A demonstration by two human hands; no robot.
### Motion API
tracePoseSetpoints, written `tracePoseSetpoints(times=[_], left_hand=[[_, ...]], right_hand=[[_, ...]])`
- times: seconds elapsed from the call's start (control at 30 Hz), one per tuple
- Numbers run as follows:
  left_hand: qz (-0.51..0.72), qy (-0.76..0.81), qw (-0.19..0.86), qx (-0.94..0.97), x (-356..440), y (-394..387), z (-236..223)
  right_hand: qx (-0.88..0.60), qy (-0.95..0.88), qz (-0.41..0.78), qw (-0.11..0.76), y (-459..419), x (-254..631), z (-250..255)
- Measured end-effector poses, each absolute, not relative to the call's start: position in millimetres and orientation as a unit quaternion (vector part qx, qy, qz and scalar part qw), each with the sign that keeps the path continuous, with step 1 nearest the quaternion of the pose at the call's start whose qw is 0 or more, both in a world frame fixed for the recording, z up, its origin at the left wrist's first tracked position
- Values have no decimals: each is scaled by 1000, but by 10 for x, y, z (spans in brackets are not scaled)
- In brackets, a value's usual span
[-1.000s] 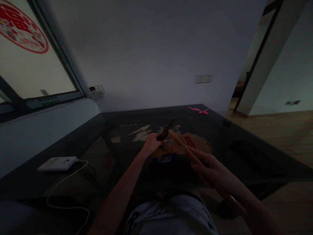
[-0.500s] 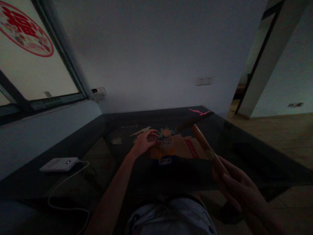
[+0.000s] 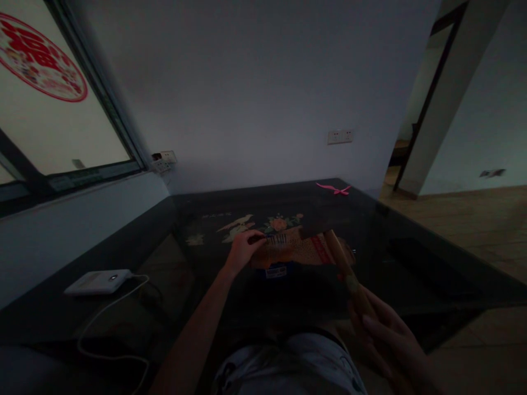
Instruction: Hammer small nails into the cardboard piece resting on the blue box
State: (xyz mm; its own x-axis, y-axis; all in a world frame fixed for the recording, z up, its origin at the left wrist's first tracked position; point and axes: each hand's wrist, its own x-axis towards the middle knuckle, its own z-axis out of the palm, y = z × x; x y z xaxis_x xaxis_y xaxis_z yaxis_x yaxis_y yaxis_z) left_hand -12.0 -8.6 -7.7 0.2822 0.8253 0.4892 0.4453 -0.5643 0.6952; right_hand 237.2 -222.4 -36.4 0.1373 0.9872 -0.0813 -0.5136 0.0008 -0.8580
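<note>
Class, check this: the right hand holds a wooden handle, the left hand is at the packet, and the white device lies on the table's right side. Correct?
No: the head view shows the white device on the left side of the table. The right hand holds a wooden handle; the left hand is at the packet.

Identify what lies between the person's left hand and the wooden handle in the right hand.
Between the left hand and wooden handle lies a brown package with a red band, as the head view shows.
</note>
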Motion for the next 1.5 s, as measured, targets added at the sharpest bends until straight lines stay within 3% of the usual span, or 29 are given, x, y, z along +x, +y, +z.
tracePoseSetpoints(times=[0.5,0.67,0.8,1.0,1.3,1.5], left_hand=[[440,400,222,773,-192,-143,-80],[359,405,164,825,-288,-283,-140],[275,416,136,856,-314,-315,-234],[272,420,107,859,-297,-246,-285],[228,443,107,860,-331,-185,-282],[211,454,109,859,-259,-89,-274]], right_hand=[[-370,-320,605,628,-2232,2459,-446],[-371,-324,628,603,-2233,2435,-507],[-413,-259,580,653,-2220,2473,-539],[-404,-345,492,690,-2242,2755,-404],[-534,-393,352,660,-2327,3153,-295],[-607,-515,226,562,-2288,3500,-257]])
